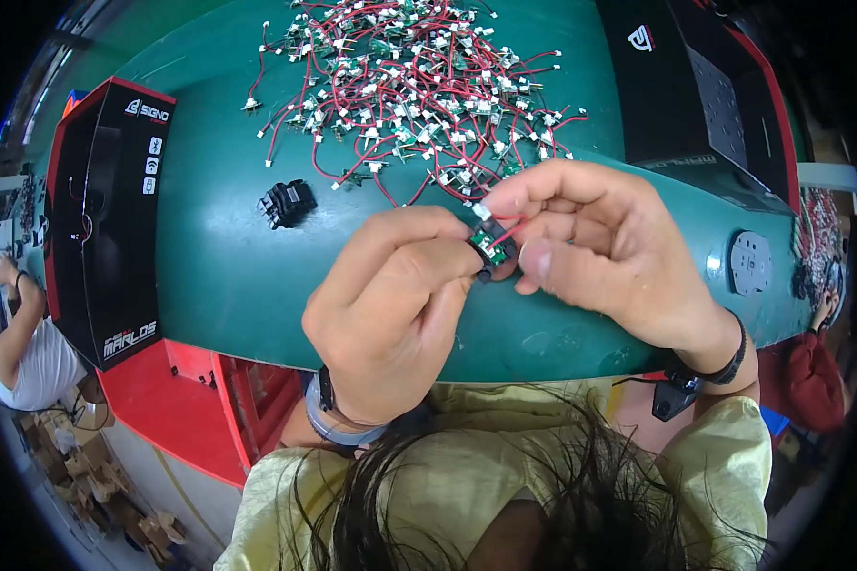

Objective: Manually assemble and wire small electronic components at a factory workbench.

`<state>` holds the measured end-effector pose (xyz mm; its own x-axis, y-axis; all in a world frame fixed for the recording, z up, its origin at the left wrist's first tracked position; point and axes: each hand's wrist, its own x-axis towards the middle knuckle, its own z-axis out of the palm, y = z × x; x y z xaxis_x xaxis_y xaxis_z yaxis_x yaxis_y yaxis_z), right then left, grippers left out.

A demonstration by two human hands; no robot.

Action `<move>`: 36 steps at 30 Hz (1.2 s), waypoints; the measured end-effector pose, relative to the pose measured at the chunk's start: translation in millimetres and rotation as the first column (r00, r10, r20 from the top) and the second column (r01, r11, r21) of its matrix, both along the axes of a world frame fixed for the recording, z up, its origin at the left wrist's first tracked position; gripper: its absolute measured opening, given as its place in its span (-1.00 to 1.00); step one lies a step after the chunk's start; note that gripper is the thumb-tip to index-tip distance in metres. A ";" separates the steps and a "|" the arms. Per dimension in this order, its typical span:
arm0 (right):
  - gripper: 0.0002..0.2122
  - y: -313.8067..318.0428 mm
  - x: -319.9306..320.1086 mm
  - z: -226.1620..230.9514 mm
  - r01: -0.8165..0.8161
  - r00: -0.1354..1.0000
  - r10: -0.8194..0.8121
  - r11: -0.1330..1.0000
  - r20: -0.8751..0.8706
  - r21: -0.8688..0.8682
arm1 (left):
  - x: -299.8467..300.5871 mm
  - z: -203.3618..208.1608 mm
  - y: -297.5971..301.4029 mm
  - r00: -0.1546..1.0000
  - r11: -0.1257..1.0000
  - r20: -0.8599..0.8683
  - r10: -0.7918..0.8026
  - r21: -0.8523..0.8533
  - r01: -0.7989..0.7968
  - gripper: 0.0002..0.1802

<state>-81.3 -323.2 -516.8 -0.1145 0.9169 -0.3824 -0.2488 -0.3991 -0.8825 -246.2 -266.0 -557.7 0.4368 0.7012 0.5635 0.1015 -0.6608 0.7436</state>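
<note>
Over the near part of the green table, my left hand (390, 295) pinches a small black plastic housing with a green circuit board (491, 249) seated at its face. My right hand (609, 247) is closed at the other side, its fingertips around the board's red wire (510, 232). A white plug (482, 213) shows at the right index fingertip. The fingers cover most of the housing. To the left of my hands lies a separate black plastic part (286, 204) with ridges.
A heap of green boards with red wires (409, 86) covers the table's far middle. Black boxes stand at the left (114, 219) and right (705, 95). A grey round part (750, 263) lies at the right. Red bins (181, 400) sit below the left edge. People work on both sides.
</note>
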 end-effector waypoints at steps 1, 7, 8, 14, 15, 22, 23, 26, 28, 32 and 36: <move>-0.75 -0.9 -4.6 -0.7 0.050 0.999 -0.050 0.998 -0.002 0.026 | 1.0 1.2 -1.1 1.000 1.000 -0.017 0.022 0.002 -0.022 -0.75; -0.79 1.4 4.4 -11.2 0.073 0.994 -0.069 0.996 -0.084 0.053 | 5.0 2.8 -1.2 1.000 1.000 -0.013 0.005 0.011 -0.005 -0.74; -0.80 1.5 6.2 -11.3 0.044 0.991 -0.039 0.999 -0.129 0.030 | 5.6 2.9 -1.3 1.000 1.000 0.006 -0.006 0.001 0.006 -0.73; -0.79 2.8 2.3 -9.7 0.087 0.984 -0.088 0.996 -0.153 -0.017 | 0.2 0.4 -5.9 1.000 0.999 -0.017 0.019 -0.043 -0.020 -0.70; -0.79 2.8 2.0 -9.9 0.090 0.984 -0.092 0.996 -0.153 -0.018 | 0.4 0.4 -5.5 1.000 0.999 -0.017 0.016 -0.045 -0.017 -0.70; -0.79 2.5 4.4 -18.2 0.096 0.974 -0.100 0.995 -0.201 -0.032 | 1.1 -0.6 -2.2 1.000 1.000 -0.026 -0.011 0.013 0.012 -0.73; -0.79 2.3 4.8 -18.8 0.096 0.974 -0.098 0.995 -0.203 -0.017 | 1.4 -0.8 -0.8 0.999 0.999 -0.019 -0.042 0.033 0.043 -0.73; -0.79 3.8 6.2 -17.8 0.129 0.985 -0.123 0.991 -0.123 0.041 | 2.8 0.9 -6.1 0.998 0.961 0.025 -0.049 -0.269 0.054 -0.72; -0.79 3.1 0.0 -16.4 0.151 0.989 -0.149 0.979 -0.023 0.137 | 0.0 5.2 -6.2 0.990 0.904 0.080 -0.120 -0.402 0.142 -0.73; -0.75 -1.1 -11.2 -13.4 0.084 0.947 -0.196 0.916 0.255 0.392 | -0.7 2.6 -5.8 0.950 0.763 0.302 -0.084 -0.593 0.256 -0.75; -0.82 -5.6 -13.6 -19.0 0.019 0.873 -0.232 0.895 0.429 0.446 | -2.9 1.7 -4.0 0.963 0.693 0.218 -0.158 -0.671 0.266 -0.69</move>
<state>-94.9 -328.8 -535.9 0.1039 0.9928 0.0591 0.2049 0.0368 -0.9781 -249.1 -270.0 -556.1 0.5812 0.8134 0.0247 -0.1116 0.0496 0.9925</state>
